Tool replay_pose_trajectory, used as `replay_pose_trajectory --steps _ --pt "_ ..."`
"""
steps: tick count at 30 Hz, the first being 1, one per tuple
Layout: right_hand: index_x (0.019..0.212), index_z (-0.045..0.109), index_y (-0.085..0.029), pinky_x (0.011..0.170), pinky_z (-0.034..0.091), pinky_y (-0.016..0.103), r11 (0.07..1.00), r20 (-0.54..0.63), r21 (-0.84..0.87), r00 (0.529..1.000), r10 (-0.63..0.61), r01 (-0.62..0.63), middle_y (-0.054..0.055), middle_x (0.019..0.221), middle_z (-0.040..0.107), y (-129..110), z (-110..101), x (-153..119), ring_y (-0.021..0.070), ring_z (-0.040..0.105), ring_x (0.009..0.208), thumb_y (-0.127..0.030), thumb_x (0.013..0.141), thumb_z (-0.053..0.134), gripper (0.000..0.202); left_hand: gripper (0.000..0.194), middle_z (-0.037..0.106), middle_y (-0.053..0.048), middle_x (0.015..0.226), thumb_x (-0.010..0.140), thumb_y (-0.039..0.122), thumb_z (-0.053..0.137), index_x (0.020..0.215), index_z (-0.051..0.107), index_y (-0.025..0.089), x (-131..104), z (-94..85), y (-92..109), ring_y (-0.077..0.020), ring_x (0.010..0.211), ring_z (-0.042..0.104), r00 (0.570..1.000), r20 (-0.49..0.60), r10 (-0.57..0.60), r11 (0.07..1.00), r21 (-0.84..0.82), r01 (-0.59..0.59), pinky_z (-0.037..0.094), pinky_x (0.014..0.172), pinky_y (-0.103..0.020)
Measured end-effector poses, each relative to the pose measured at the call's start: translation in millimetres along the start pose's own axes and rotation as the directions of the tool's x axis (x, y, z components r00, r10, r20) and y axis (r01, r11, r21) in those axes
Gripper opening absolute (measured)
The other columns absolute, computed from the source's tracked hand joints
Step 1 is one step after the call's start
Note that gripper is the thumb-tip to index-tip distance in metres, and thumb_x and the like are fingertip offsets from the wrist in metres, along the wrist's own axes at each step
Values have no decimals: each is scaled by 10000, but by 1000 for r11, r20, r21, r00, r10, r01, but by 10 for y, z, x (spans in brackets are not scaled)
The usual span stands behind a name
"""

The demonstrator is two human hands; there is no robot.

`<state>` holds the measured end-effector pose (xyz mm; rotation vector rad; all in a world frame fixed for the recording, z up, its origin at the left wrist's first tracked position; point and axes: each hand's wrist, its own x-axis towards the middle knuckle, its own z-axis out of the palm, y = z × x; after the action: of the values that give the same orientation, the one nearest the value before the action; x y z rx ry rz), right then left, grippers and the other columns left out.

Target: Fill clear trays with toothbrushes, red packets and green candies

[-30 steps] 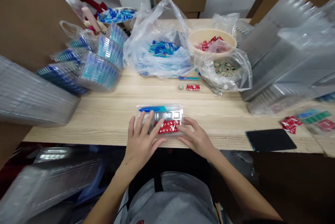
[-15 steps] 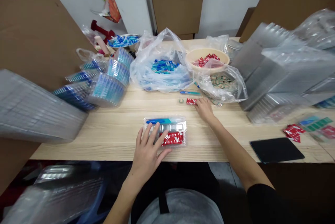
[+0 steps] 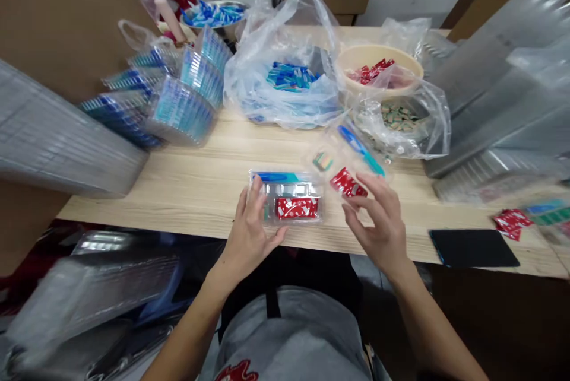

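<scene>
A clear plastic tray (image 3: 323,213) lies near the table's front edge, holding a blue-and-teal pen (image 3: 276,177) and a red patterned packet (image 3: 297,208). Its left end is touched by my left hand (image 3: 249,232), whose fingers are spread. Just beyond on the right is a second clear tray (image 3: 332,140), tilted and blurred, with a blue-and-teal pen (image 3: 361,149), a small green-edged piece (image 3: 323,161) and a red packet (image 3: 348,184). My right hand (image 3: 378,221) is at that tray's near edge, thumb and fingertips apart; no grip on it can be made out.
Behind are a plastic bag of pens (image 3: 291,76), a cream bowl of red packets (image 3: 378,54) and a bag of small pieces (image 3: 401,117). Tray stacks (image 3: 180,108) stand left, more (image 3: 481,96) right. A black flat object (image 3: 474,248) lies front right.
My right hand has drawn back from the red packet and small piece toward me. The second tray now shows around them, tilted. The view has shifted and my left hand stays by the first tray.
</scene>
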<state>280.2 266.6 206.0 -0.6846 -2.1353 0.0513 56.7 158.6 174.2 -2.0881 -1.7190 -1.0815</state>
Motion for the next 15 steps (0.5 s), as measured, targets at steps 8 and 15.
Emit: replay_pose_trajectory --steps 8,15 --pt "1041 551 -209 1065 418 539 979 172 153 972 -158 132 153 1331 562 -229 333 -179 243 495 1285 -101 868 548 203 1121 5 -197 1587 755 372 745 1499 -92 314 -134 15 -157 -356 1432 235 985 -85 -153 978 -158 138 400 1068 -563" --pt "1088 562 -258 1040 442 504 983 134 130 980 -146 129 100 1292 596 -282 420 -206 223 537 1229 -176 871 598 234 989 129 -196 1575 749 477 705 1510 94 314 -170 -129 -263 -367 1433 229 980 125 -158 983 -79 168 384 1070 -569"
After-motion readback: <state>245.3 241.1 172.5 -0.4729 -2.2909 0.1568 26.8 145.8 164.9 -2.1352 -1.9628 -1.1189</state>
